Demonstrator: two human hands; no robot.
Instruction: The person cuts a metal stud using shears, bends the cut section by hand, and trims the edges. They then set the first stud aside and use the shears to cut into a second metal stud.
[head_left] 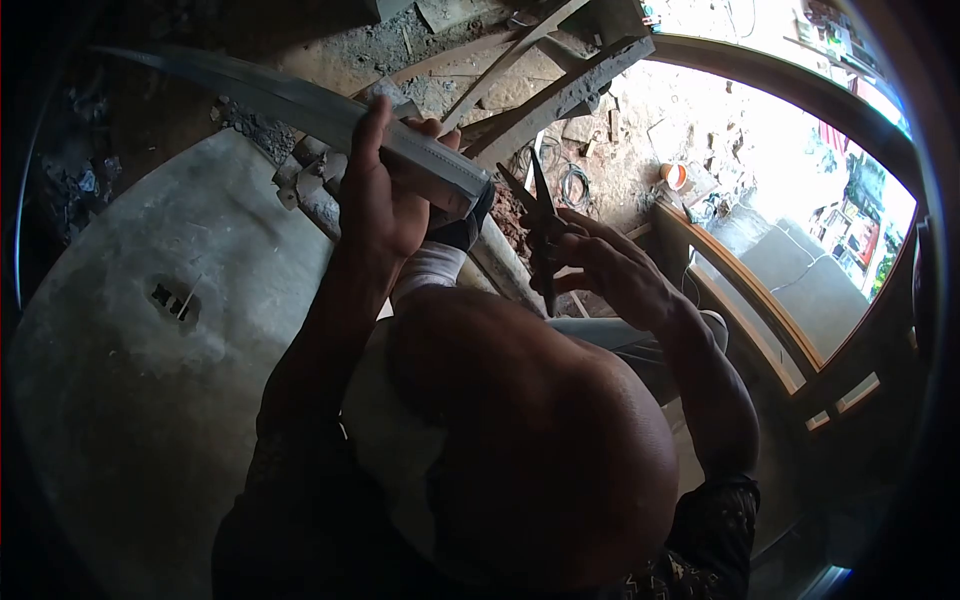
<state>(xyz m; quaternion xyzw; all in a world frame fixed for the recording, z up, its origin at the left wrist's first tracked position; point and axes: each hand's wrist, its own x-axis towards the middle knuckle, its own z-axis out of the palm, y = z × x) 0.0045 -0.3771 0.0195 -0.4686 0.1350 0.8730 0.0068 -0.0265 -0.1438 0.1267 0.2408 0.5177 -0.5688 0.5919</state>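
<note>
My left hand (385, 190) is wrapped round a long grey metal profile (300, 108), close to its near end. From there the profile runs to the upper left. To the right of that end, my right hand (590, 255) holds dark metal snips (541, 208) by the handles. Their blades are spread apart and point up, a short distance from the profile's end and not visibly touching it.
Wooden beams (560, 100) and rubble lie ahead. An orange bucket (673, 177) and coiled cable (575, 184) are on the ground beyond. A wooden frame (745, 270) stands at right. On the left is a plastered wall (200, 250) with an opening. My bare knee (520, 370) is below my hands.
</note>
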